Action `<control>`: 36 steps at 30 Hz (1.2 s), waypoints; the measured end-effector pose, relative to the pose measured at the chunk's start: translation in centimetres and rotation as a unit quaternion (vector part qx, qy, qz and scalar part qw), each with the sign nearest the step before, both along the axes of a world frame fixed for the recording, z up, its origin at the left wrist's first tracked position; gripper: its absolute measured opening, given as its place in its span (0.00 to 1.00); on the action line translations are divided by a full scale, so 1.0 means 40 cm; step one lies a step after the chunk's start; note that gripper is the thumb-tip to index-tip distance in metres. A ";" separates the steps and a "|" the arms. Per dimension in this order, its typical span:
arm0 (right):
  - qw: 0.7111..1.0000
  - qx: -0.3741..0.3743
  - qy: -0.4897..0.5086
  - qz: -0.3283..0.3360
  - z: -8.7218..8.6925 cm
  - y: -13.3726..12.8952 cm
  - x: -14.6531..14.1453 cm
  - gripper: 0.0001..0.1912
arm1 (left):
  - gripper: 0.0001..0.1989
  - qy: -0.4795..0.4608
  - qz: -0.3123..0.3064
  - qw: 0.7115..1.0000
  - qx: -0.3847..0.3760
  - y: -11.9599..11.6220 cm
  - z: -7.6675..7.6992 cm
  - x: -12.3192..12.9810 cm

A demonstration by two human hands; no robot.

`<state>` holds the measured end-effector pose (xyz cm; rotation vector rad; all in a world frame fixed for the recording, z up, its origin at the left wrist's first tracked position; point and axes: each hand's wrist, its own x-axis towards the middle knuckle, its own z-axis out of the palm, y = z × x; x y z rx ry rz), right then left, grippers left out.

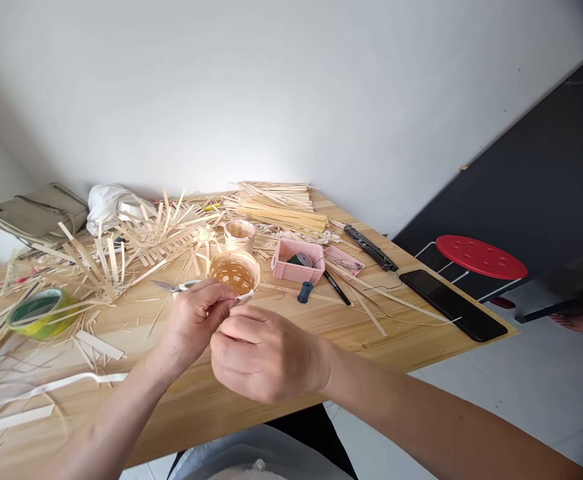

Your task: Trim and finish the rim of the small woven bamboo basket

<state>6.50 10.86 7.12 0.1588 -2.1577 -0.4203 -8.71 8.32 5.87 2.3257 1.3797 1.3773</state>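
Observation:
A small woven bamboo basket (234,273) is held over the table with its opening tilted toward me. My left hand (194,319) pinches its near rim between thumb and fingers. Close beside it, my right hand (268,353) is closed, its fingertips at the same stretch of rim. Whatever the right fingers grip is hidden behind the knuckles. A pale strip shows along the rim by the left thumb. Past the basket stands a second small woven basket (240,232). A pointed metal blade (165,286) sticks out left of my left hand.
Bamboo strips (281,207) are stacked by the wall, and woven pieces spread leftward. Green tape (42,312) lies at left. Toward the right are a pink box (297,272), a blue thread spool (305,292), a black pen (338,288), a utility knife (370,247), a phone (454,305) and a red stool (481,257).

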 end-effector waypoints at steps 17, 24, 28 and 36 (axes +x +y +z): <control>0.897 -0.416 0.138 0.062 -0.064 -0.105 0.034 0.11 | 0.06 -0.011 0.118 0.993 0.007 -0.010 -0.014 -0.030; 0.895 -0.410 0.162 0.062 -0.062 -0.136 0.051 0.09 | 0.06 -0.066 0.136 0.988 -0.031 -0.005 -0.013 -0.040; 0.892 -0.421 0.155 0.050 -0.066 -0.141 0.057 0.12 | 0.07 -0.083 0.145 0.985 -0.049 -0.002 -0.017 -0.038; 0.884 -0.448 0.132 -0.012 -0.026 -0.108 0.060 0.10 | 0.07 -0.240 0.101 0.956 -0.138 -0.003 -0.003 -0.020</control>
